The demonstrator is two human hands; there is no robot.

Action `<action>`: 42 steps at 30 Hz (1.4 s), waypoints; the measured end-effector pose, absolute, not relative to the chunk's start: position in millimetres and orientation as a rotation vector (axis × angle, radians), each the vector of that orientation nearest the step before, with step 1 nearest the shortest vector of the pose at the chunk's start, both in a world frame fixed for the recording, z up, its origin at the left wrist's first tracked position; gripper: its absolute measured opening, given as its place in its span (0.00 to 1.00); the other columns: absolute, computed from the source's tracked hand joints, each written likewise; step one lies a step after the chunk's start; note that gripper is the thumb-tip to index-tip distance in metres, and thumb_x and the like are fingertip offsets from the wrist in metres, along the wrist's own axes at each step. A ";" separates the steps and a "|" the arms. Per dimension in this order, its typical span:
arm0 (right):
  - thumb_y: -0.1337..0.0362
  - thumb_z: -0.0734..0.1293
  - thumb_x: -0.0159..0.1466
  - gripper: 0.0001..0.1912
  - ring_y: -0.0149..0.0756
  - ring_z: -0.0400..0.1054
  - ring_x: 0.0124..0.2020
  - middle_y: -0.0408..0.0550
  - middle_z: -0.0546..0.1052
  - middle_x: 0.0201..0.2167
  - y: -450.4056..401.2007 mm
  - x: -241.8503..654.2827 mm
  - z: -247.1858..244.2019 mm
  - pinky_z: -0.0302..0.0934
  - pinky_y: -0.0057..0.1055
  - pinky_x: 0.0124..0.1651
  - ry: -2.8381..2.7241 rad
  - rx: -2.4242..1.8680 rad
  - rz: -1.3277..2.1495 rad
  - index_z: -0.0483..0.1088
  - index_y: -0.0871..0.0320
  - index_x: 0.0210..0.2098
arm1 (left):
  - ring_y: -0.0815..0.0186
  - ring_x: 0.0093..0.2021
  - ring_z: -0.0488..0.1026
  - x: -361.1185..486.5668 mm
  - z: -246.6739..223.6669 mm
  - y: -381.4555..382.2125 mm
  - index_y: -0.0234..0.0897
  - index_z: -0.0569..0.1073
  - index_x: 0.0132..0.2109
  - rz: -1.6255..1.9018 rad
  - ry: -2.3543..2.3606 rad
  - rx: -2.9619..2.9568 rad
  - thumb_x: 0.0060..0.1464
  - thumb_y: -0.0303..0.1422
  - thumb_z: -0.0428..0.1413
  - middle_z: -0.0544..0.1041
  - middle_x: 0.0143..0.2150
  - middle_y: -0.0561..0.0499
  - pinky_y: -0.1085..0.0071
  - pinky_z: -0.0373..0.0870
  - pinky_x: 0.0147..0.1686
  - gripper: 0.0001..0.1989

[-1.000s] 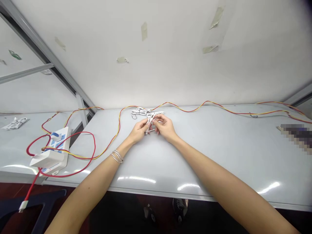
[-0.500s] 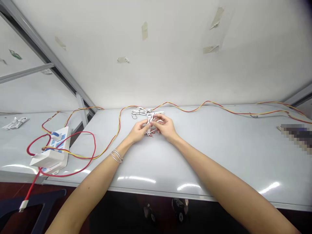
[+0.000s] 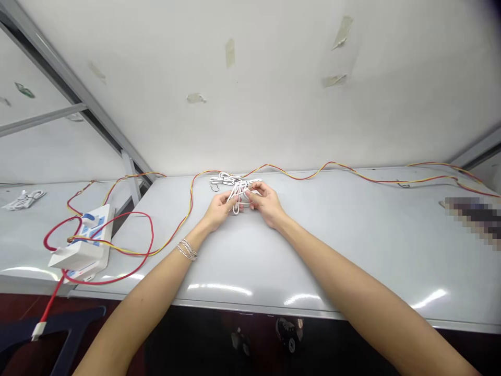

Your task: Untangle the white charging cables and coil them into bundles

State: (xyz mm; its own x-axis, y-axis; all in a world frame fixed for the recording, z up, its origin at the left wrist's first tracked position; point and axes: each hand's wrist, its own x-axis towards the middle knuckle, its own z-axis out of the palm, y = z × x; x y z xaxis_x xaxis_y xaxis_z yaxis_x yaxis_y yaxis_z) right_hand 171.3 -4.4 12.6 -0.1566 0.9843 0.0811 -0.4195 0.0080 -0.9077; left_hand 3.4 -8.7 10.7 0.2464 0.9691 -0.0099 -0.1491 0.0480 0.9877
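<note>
Between my hands, over the grey table, is a folded white cable (image 3: pixel 236 201) in a bundle of several loops. My left hand (image 3: pixel 220 210) pinches the bundle from the left, thumb on top. My right hand (image 3: pixel 266 203) has its thumb and fingertips closed at the bundle's right side, on a strand of the cable; its other fingers are partly hidden. Just behind lies another coiled white cable (image 3: pixel 224 179), with a thin black tie (image 3: pixel 215 187) at its left end. Where the two bundles meet, they overlap in view.
A white power strip (image 3: pixel 102 222) with plugs and a looped red cable (image 3: pixel 152 230) occupies the left. Red and yellow wires (image 3: pixel 305 178) run along the back wall. Another white cable bundle (image 3: pixel 25 199) lies far left; a blurred-out object (image 3: pixel 475 216) sits at right.
The held cable's loops have turned and spread, their lower end now tilted more to the left. My hands have shifted slightly and stay on the bundle.
</note>
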 end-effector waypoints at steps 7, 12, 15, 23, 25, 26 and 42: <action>0.53 0.78 0.47 0.23 0.26 0.63 0.26 0.41 0.74 0.33 2.7 174.6 9.5 0.56 0.27 0.28 -1.022 -0.853 1.348 0.67 0.56 0.35 | 0.63 0.35 0.79 1.5 21.0 -9.8 0.31 0.76 0.46 1.071 0.873 0.940 0.52 0.31 0.64 0.78 0.35 0.47 0.67 0.73 0.42 0.15; 0.54 0.77 0.48 0.20 0.31 0.68 0.33 0.44 0.75 0.33 5.7 174.8 6.4 0.61 0.29 0.36 -1.051 -0.872 1.212 0.69 0.57 0.34 | 0.63 0.39 0.79 0.0 24.0 -10.7 0.31 0.77 0.45 1.108 0.814 0.891 0.53 0.29 0.61 0.80 0.39 0.46 0.67 0.73 0.45 0.12; 0.54 0.77 0.48 0.21 0.32 0.69 0.34 0.44 0.76 0.33 8.4 175.9 3.8 0.65 0.32 0.41 -0.993 -0.828 1.263 0.70 0.57 0.36 | 0.63 0.38 0.79 0.5 24.4 -12.0 0.30 0.77 0.44 1.056 0.838 0.905 0.51 0.28 0.63 0.80 0.37 0.46 0.69 0.73 0.42 0.12; 0.54 0.74 0.53 0.17 0.36 0.69 0.38 0.47 0.77 0.35 13.9 187.7 8.2 0.63 0.38 0.49 -1.188 -0.846 1.095 0.76 0.58 0.37 | 0.64 0.34 0.78 1.1 22.7 -10.8 0.30 0.76 0.41 0.995 0.944 0.924 0.55 0.28 0.58 0.79 0.32 0.45 0.68 0.74 0.39 0.07; 0.53 0.74 0.53 0.17 0.37 0.69 0.38 0.46 0.77 0.34 11.4 187.8 11.6 0.63 0.37 0.47 -1.271 -0.826 1.103 0.77 0.58 0.37 | 0.65 0.31 0.77 0.9 22.2 -10.1 0.29 0.76 0.41 0.984 0.945 0.936 0.56 0.29 0.57 0.79 0.33 0.44 0.69 0.73 0.34 0.08; 0.53 0.73 0.53 0.17 0.37 0.69 0.38 0.46 0.77 0.34 10.1 187.5 12.8 0.63 0.36 0.47 -1.319 -0.813 1.100 0.77 0.57 0.38 | 0.66 0.29 0.75 0.9 22.2 -10.1 0.28 0.76 0.40 0.971 0.942 0.944 0.56 0.31 0.58 0.79 0.33 0.43 0.70 0.71 0.31 0.08; 0.51 0.69 0.58 0.17 0.36 0.67 0.36 0.50 0.77 0.37 4.1 183.4 11.1 0.63 0.35 0.41 -1.378 -0.897 0.925 0.75 0.58 0.38 | 0.68 0.27 0.73 4.2 23.2 -14.0 0.33 0.73 0.42 0.986 0.964 1.081 0.50 0.32 0.62 0.76 0.31 0.49 0.73 0.69 0.27 0.12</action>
State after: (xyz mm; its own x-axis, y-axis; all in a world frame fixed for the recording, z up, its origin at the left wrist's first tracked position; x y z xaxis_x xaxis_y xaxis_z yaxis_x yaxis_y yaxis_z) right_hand 183.4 4.1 11.1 -0.0143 0.9211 0.3890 -0.0111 0.3889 -0.9212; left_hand 4.2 -14.0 23.2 0.2690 0.9541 -0.1313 -0.1534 0.1770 0.9722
